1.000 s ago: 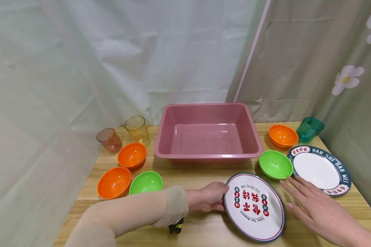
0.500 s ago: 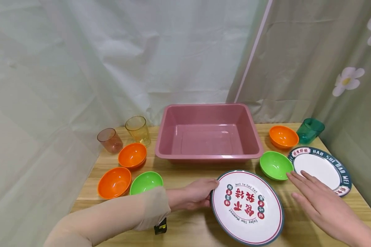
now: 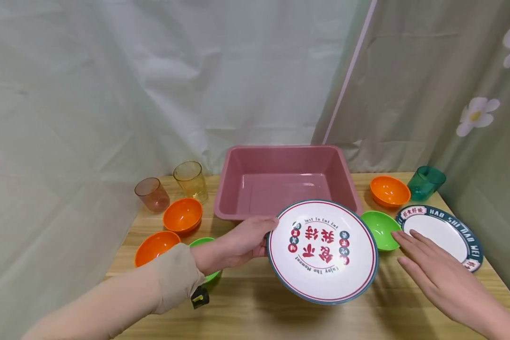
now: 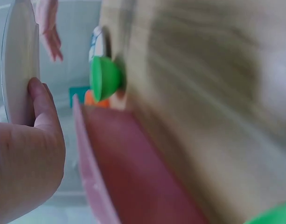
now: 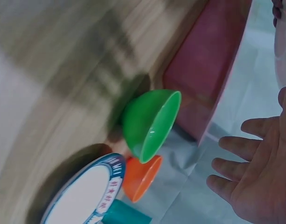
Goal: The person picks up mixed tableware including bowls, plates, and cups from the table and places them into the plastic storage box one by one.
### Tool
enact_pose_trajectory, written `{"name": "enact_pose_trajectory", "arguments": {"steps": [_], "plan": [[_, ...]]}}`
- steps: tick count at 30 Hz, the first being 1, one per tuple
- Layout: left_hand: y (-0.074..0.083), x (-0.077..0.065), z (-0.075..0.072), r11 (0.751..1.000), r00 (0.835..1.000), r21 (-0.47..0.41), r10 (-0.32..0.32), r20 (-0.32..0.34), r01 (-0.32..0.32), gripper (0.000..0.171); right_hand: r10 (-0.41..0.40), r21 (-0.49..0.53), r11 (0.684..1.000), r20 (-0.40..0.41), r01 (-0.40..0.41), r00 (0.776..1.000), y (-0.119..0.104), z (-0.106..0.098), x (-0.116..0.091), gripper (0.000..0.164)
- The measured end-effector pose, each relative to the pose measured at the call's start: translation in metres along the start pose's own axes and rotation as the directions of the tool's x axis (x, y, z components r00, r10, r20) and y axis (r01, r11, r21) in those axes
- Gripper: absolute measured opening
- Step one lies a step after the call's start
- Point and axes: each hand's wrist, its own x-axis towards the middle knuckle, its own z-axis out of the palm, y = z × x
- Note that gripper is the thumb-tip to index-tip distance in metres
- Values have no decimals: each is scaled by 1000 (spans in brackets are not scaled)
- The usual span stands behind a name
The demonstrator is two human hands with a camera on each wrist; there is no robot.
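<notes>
My left hand [image 3: 240, 243] grips the left rim of a round white plate [image 3: 323, 283] with red characters and a dark blue edge. The plate is held above the table, tilted, and its far edge overlaps the near rim of the pink basin [image 3: 221, 203]. In the left wrist view the fingers [image 4: 42, 102] lie against the plate's underside. My right hand [image 3: 446, 278], fingers straight, hovers at the right with nothing in it. Beside its fingertips in the head view is a green bowl [image 3: 382, 231], partly covered by the held plate.
At left stand a pinkish cup [image 3: 152, 194], a yellow cup [image 3: 191, 182], two orange bowls, one at the back [image 3: 182, 215], and a green bowl [image 3: 214, 276] partly behind my arm. At right are an orange bowl [image 3: 389, 191], a teal cup [image 3: 426, 183] and a blue-rimmed plate [image 3: 437, 233].
My left hand has lifted the plate off to the left and forward, up toward the basin. The right hand has shifted only slightly. Bowls and cups stay in place.
</notes>
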Motion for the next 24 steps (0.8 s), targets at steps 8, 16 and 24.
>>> {"name": "enact_pose_trajectory", "arguments": {"steps": [8,16,24], "plan": [[30,-9,-26,999,996,-15,30,-86,-32,41,-50,66,997,29,48,998,-26,-11,29,54],[34,-8,-42,997,986,-72,26,-167,-38,42,-23,443,896,128,-37,991,-56,-13,68,52],[37,-12,-49,997,979,-77,5,-203,-21,41,-2,876,365,340,-316,940,-81,-19,107,77]]}}
